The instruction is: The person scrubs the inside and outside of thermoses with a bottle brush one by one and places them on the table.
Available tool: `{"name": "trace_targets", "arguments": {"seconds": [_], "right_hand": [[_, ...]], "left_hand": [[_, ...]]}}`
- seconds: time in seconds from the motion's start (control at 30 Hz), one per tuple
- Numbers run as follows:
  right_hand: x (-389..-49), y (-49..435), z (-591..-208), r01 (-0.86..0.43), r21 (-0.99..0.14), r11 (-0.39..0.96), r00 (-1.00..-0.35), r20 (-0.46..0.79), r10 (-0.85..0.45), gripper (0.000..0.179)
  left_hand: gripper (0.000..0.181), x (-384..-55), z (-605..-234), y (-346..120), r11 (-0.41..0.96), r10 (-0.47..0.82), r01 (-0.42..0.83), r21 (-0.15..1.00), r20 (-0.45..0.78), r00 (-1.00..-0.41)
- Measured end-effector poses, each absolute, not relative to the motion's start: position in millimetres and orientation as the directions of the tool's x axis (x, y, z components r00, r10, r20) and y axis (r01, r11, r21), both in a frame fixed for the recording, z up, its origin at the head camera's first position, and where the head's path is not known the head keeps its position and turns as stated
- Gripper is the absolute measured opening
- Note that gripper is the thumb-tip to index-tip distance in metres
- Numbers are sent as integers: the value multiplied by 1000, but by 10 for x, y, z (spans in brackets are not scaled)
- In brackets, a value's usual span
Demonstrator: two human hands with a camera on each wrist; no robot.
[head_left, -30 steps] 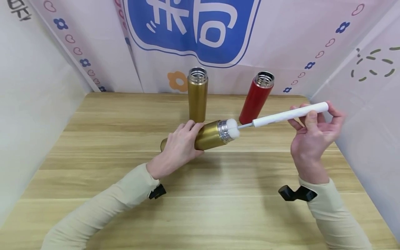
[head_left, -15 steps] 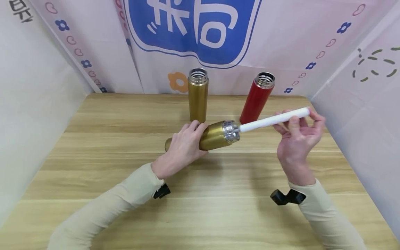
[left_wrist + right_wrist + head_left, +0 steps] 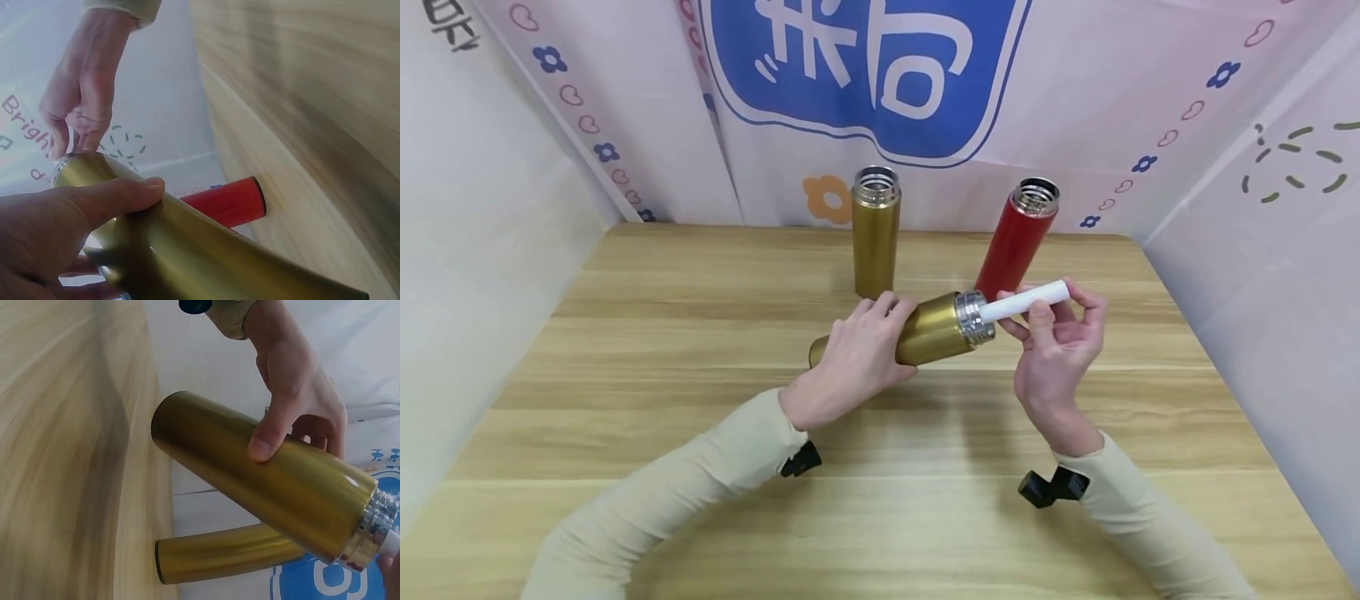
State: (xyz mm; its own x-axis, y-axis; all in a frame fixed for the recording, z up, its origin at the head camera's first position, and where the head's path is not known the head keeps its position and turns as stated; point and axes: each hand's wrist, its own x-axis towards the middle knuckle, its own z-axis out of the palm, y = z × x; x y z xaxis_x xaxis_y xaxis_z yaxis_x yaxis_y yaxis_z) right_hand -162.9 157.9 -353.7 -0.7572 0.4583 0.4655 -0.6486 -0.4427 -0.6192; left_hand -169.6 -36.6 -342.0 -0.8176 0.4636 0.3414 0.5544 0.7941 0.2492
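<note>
My left hand (image 3: 861,358) grips a gold vacuum flask (image 3: 936,329), tilted with its bare steel mouth toward the right; fingers and thumb wrap its body in both wrist views. In my right hand (image 3: 1060,358) is the white handle of a bottle brush (image 3: 1026,302), pinched between thumb and fingers. The handle enters the flask's mouth, and the brush's white head is hidden inside. The right wrist view shows the flask's body (image 3: 262,481) slanting above the table, with a bit of the white handle at its mouth.
A second gold flask (image 3: 876,237) stands lidless at the back of the wooden table (image 3: 700,292). To its right, close behind the right hand's fingers, stands a lidless red flask (image 3: 1017,233). A printed white backdrop (image 3: 1075,100) rises behind.
My right hand has moved left, pushing the brush from the flask's mouth deep inside, so its head has vanished and less handle shows. The held flask and left hand have shifted slightly right.
</note>
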Motion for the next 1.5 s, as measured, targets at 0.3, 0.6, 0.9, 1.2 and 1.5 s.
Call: {"name": "trace_targets", "arguments": {"seconds": [0.3, 0.6, 0.9, 1.2, 1.5], "right_hand": [[-1636, 1739, -3476, -649, -585, -487, -754, 409, 514, 27], [-1659, 1993, -3323, -657, -556, -509, -742, 354, 569, 31], [-1664, 2171, -3203, -674, -494, -549, -722, 286, 630, 30], [-1660, 2283, -3156, -689, -459, -561, -707, 255, 659, 27], [-1686, 2209, -3110, -683, -462, -566, -714, 260, 650, 31]], "left_hand": [[70, -1692, -3449, -456, 812, 471, 536, 230, 285, -835], [78, -1712, -3491, -586, 823, 449, 522, 223, 306, -839], [77, -1711, -3462, -633, 827, 448, 523, 205, 320, -835], [77, -1705, -3457, -669, 829, 453, 525, 193, 318, -833], [77, -1717, -3467, -683, 823, 434, 521, 226, 339, -834]]}}
